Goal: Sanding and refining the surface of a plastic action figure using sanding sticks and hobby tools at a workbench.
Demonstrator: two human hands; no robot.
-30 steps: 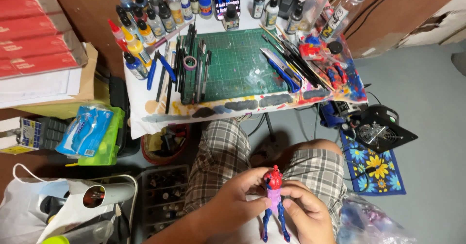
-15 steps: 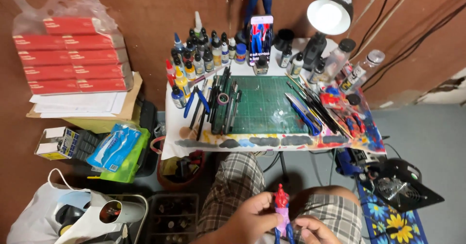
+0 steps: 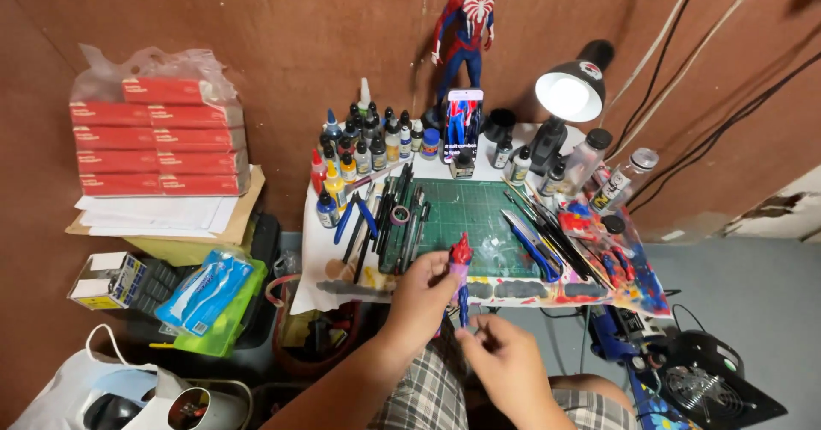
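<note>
Raised tableward, figurine (image 3: 460,278) upright (head up), left fingers (image 3: 440,269) clamped, right fingers (image 3: 475,330) pinching legs.

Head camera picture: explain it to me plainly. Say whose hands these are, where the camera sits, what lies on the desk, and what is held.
The camera sits on a person's head and looks down, so both hands are their own. The left hand grips a small red and blue figure upright; the right hand touches its lower end. Beyond lies a small white desk with a green cutting mat, rows of paint bottles, pliers and brushes, and a lit lamp. A larger matching figure stands against the wall. Red boxes are stacked at left.
</note>
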